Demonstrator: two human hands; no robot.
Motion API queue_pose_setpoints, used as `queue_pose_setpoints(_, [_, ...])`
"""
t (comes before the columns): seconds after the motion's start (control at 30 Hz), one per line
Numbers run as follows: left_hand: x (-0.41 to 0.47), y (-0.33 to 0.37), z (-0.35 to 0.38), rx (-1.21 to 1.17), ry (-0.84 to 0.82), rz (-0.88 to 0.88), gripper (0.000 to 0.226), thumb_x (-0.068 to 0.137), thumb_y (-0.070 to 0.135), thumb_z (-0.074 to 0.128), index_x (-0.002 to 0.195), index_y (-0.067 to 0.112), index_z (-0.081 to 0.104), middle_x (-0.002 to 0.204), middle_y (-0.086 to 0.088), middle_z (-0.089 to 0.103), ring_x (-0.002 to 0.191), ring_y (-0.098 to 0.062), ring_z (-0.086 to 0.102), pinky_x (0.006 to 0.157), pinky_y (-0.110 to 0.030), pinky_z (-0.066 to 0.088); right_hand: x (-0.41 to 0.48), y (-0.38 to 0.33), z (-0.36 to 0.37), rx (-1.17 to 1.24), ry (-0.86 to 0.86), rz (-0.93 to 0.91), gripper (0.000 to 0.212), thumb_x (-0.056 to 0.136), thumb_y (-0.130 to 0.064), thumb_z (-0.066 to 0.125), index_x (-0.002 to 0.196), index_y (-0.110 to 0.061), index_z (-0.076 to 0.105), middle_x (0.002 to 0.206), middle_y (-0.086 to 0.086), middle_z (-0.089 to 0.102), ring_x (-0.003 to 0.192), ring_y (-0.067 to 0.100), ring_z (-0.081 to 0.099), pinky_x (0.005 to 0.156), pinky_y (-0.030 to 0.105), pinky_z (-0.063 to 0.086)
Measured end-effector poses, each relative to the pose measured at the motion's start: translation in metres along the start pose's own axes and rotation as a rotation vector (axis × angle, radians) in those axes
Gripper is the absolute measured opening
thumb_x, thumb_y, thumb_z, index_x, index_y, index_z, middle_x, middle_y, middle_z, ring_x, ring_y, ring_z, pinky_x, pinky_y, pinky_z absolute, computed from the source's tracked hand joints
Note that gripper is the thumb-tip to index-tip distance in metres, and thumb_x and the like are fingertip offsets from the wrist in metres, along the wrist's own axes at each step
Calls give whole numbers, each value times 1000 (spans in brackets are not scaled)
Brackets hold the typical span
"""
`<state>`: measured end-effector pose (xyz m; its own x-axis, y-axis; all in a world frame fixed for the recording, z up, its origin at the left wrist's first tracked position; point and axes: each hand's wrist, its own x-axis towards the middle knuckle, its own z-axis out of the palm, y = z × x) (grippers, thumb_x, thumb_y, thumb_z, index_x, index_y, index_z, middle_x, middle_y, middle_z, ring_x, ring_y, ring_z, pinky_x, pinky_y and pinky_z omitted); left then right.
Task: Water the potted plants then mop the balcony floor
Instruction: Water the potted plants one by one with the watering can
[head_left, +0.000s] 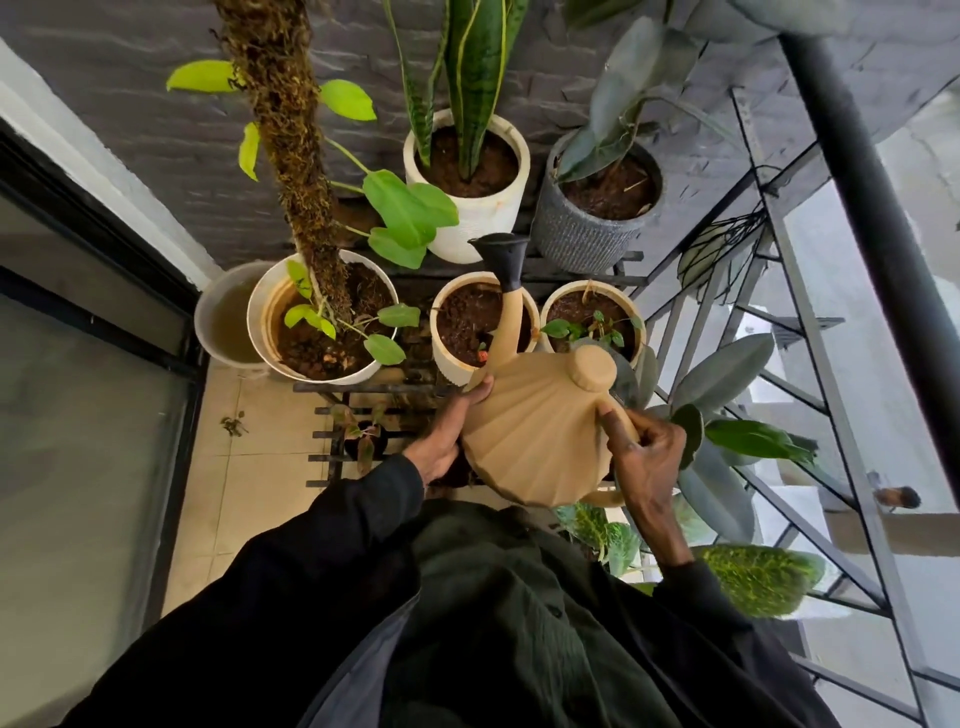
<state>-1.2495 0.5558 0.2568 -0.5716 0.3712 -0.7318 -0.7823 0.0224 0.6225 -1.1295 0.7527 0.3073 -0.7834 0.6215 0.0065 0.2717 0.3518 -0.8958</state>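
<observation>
The ribbed tan watering can (540, 436) is held above the slatted plant stand (363, 387), with its spout pointing over the middle front pot (445, 364). Its handle is gripped by the right hand (644, 457), and its flank is cupped by the left hand (447, 434). The stiff, smooth shell is judged heavy with sloshing water, so handle and underside are best kept supported.

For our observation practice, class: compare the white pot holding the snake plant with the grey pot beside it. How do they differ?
The white pot looks nearly smooth; the grey pot has bold vertical ridges. The white pot holds stiff, upright striped leaves; the grey pot holds broad, dull leaves that lean. Both are round and hold brown soil.
</observation>
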Motion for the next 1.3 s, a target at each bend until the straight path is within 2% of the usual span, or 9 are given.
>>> queue_pose_setpoints(0.13, [-8, -23, -1, -2, 43, -31, 44, 89, 54, 68, 123, 26, 61, 123, -2, 64, 113, -18, 58, 104, -43, 45, -16, 16, -9, -31, 17, 16, 47, 84, -62, 68, 85, -17, 83, 63, -2, 71, 48, 6, 61, 48, 25, 49])
queue_pose_setpoints(0.2, [-13, -39, -2, 3, 62, -44, 65, 84, 59, 72, 137, 25, 56, 130, -2, 63, 119, -21, 57, 109, -48, 43, -26, 24, -14, -57, 5, 29, 32, 84, -62, 69, 74, -33, 77, 60, 4, 71, 49, 25, 63, 47, 37, 51])
queue_pose_setpoints(0.27, [-21, -59, -3, -7, 70, -54, 72, 81, 61, 73, 140, 25, 54, 131, -3, 64, 120, -21, 58, 105, -47, 46, -36, 33, -20, -89, -24, 31, 37, 86, -62, 69, 68, -30, 75, 57, 8, 68, 49, 33, 61, 48, 45, 52])
queue_pose_setpoints(0.4, [-37, -107, -4, -64, 107, -77, 64, 86, 56, 71, 139, 22, 57, 126, -4, 68, 117, -22, 60, 98, -44, 51, -66, 50, -29, -39, -104, 78, 51, 83, -59, 70, 77, -10, 81, 57, 3, 67, 45, 14, 59, 45, 25, 47])
queue_pose_setpoints(0.53, [-51, -153, -5, -111, 111, -181, 61, 89, 56, 68, 137, 21, 55, 127, -6, 66, 118, -25, 60, 104, -47, 47, -95, 77, -38, -51, -162, 107, 49, 83, -57, 72, 72, -10, 77, 61, 19, 68, 53, 40, 60, 46, 42, 46])
queue_pose_setpoints(0.7, [-59, -203, -9, -166, 145, -294, 50, 91, 56, 65, 128, 24, 53, 125, -6, 64, 116, -26, 58, 111, -52, 43, -123, 106, -43, -105, -238, 152, 73, 86, -61, 69, 62, 8, 60, 58, 29, 56, 46, 22, 41, 50, 31, 30])
queue_pose_setpoints(0.93, [-55, -250, -23, -134, 220, -410, 93, 71, 74, 73, 145, 24, 48, 138, -7, 58, 126, -31, 53, 113, -57, 38, -151, 128, -32, -166, -273, 240, 68, 88, -52, 71, 59, 8, 58, 57, 30, 56, 48, 16, 40, 46, 46, 40])
queue_pose_setpoints(1.17, [-32, -274, -54, -80, 194, -507, 85, 78, 76, 66, 146, 28, 48, 139, -4, 58, 124, -27, 53, 110, -49, 42, -163, 151, -2, -209, -293, 340, 55, 94, -41, 76, 58, -1, 65, 56, 22, 61, 45, 21, 46, 47, 52, 47])
queue_pose_setpoints(1.3, [-24, -280, -65, -47, 187, -554, 102, 63, 86, 69, 147, 31, 47, 140, -4, 57, 123, -29, 53, 102, -50, 45, -166, 152, 14, -224, -293, 367, 52, 97, -39, 76, 63, 0, 70, 52, 15, 61, 42, 20, 46, 46, 45, 48])
